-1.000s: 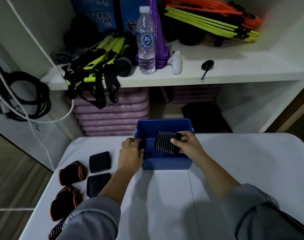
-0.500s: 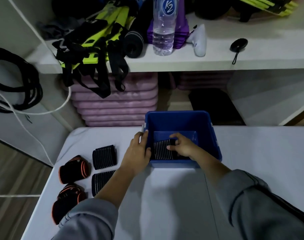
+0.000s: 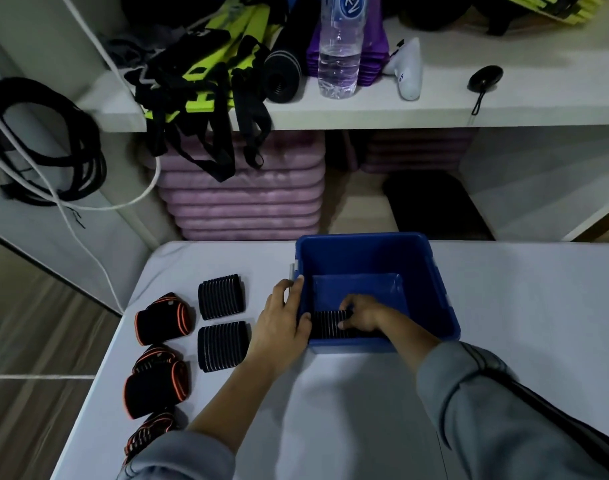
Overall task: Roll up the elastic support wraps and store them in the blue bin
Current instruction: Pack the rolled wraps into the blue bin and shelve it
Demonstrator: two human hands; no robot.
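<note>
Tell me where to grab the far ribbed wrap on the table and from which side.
Probably its right edge, from the right and above. The far ribbed wrap lies flat, an orange-trimmed wrap close on its left, another ribbed wrap close at its near edge; only bare table lies right of it. The left hand, gripping the bin, is nearest; the right hand holds a wrap inside.

The square plastic bin (image 3: 434,299) is deep blue, inside and outside. The rolled elastic wrap (image 3: 325,323) in it is black with fine pale ribs. The two ribbed wraps (image 3: 221,296) on the white bench (image 3: 504,306) have the same black pattern. The three soft fabric wraps (image 3: 164,318) at the left are black with orange borders. The person's sleeves (image 3: 469,393) are grey. The stacked foam mats (image 3: 240,195) below the white shelf (image 3: 434,109) are pale purple.
</note>
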